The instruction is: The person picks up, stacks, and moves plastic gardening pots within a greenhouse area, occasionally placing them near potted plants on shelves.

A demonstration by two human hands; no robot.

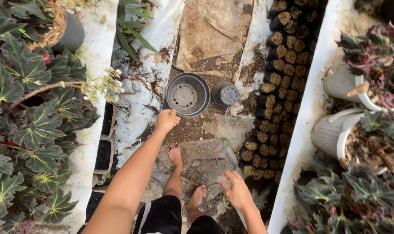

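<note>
A wide black plastic pot [188,94] sits mouth-up on the dirt path, round, dusty grey inside, drain holes ringing its flat bottom. Just beside it on the right, a smaller black pot [225,94] lies tipped over, its holed base facing up. The left hand [167,120] reaches down to the big pot's near rim, fingers loosely curled, gripping nothing (whether it touches is hard to tell). The right hand [236,189] hangs lower, fingers spread, empty, above bare feet [175,154].

white pot [341,82] leaf-hidden, forearms cut off
</note>
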